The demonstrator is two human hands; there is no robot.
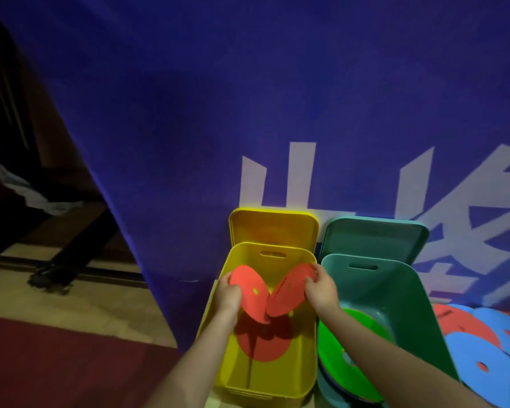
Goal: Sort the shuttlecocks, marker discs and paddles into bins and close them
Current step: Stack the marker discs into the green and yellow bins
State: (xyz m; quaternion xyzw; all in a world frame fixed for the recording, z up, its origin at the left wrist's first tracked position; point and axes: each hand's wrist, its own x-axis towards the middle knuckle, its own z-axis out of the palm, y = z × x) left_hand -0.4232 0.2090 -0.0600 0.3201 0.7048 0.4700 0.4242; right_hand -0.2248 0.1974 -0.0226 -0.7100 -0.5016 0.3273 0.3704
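A yellow bin (305, 343) stands open on the floor, its yellow lid (273, 228) leaning behind it against the banner. My left hand (227, 295) grips one red marker disc (249, 290) and my right hand (321, 290) grips another red marker disc (290, 291); both discs tilt over the bin's opening and meet at their lower edges. A third red disc (262, 343) lies flat on the bin's bottom. Beside it on the right, a teal bin (409, 298) holds a green disc (333, 346), with its teal lid (374, 237) propped behind.
A pile of blue discs (483, 360) and red discs (457, 322) lies on the floor at the far right. A blue banner (248, 98) with white lettering hangs right behind the bins. Red carpet (56, 363) covers the lower left floor, with dark furniture legs farther left.
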